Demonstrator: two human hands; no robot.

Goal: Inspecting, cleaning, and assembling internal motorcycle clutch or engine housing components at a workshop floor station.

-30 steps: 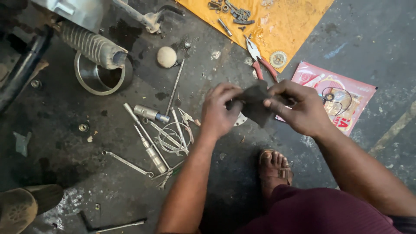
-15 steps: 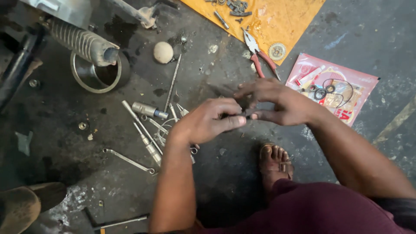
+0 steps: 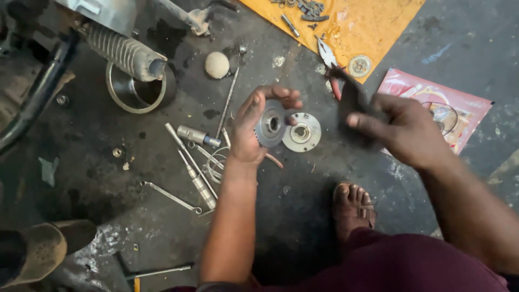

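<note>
My left hand has its fingers curled around a toothed metal gear, held just above the floor. A round metal flange lies just right of the gear. My right hand, further right of the gear, pinches a dark rag.

1. Both forearms are bare, with no sleeves, watch or bands showing on them.
2. The left hand and right hand wear no gloves; the fingers look smudged with dark grime.
3. Dark maroon cloth covers the lap.
4. One foot wears a strapped sandal.
</note>
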